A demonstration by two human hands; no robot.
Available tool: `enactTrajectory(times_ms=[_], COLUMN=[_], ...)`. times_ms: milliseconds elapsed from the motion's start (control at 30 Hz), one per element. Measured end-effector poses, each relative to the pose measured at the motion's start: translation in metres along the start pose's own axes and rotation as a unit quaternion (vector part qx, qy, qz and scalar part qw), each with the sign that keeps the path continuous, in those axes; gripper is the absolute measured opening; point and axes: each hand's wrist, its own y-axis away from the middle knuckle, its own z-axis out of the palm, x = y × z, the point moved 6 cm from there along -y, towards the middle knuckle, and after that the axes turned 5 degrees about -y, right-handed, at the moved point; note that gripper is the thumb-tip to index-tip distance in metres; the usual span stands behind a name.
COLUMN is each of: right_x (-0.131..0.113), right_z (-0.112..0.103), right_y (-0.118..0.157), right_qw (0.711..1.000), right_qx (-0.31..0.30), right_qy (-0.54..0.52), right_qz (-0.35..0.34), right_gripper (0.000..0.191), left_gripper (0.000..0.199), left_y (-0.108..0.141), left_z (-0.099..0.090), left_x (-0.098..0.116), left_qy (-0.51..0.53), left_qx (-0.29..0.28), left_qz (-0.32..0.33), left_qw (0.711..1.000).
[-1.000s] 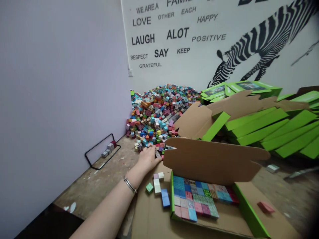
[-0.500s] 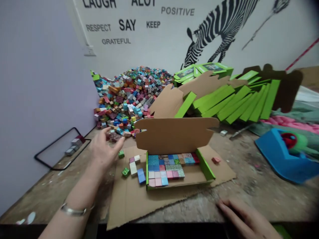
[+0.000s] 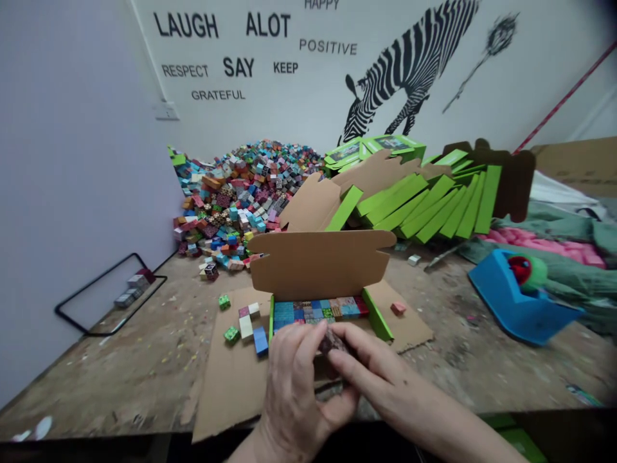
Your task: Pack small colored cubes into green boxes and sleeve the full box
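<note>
Both hands meet in front of the open green-edged box (image 3: 380, 315), hiding its near part. A dark brown mottled block (image 3: 332, 342) is pinched between the fingertips of my left hand (image 3: 299, 379) and my right hand (image 3: 380, 370). Rows of small coloured blocks (image 3: 313, 308) fill the box's back and left; its cardboard lid (image 3: 321, 260) stands upright behind. Left of the box, a blue block (image 3: 261, 341), a white block (image 3: 245, 328) and green blocks (image 3: 232, 334) lie on a flat cardboard sheet (image 3: 216, 386).
A big heap of coloured blocks (image 3: 241, 193) rises at the back left. Folded green boxes (image 3: 434, 199) are stacked behind the lid. On the right sits a blue tape dispenser (image 3: 515, 302). A black wire frame (image 3: 72, 321) lies at the left, and a pink block (image 3: 398, 308) beside the box.
My left hand has come from the block heap to the front of the box, and my right hand has moved in to meet it. A dark block is now between them. The view has shifted slightly.
</note>
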Motion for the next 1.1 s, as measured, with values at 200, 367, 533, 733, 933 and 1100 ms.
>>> enactTrajectory(times_ms=[200,367,533,733,933,1100], right_x=[0.01,0.024,0.037,0.05,0.064,0.075], right_z=[-0.021,-0.05,-0.049,-0.049,-0.049,-0.045], right_y=[-0.006,-0.021,-0.036,-0.046,-0.053,-0.057], right_qw=[0.996,0.939,0.9,0.889,0.889,0.884], right_qx=[-0.001,0.042,-0.025,-0.014,0.015,0.015], right_qy=[0.079,0.333,0.433,0.455,0.455,0.463], right_qz=[-0.031,-0.078,-0.037,-0.047,-0.052,-0.067], right_gripper=[0.032,0.026,0.026,0.016,0.016,0.015], left_gripper=[0.074,0.057,0.058,0.053,0.052,0.053], left_y=[0.003,0.003,0.01,0.012,0.01,0.014], left_z=[0.012,0.037,0.054,0.055,0.054,0.055], left_x=[-0.015,-0.022,-0.019,-0.02,-0.019,-0.019], left_qy=[-0.033,-0.08,-0.091,-0.089,-0.086,-0.073], left_qx=[-0.119,-0.237,-0.319,-0.35,-0.356,-0.347], left_qz=[-0.006,0.025,0.047,0.035,0.034,0.016], left_qw=[0.992,0.968,0.942,0.932,0.93,0.935])
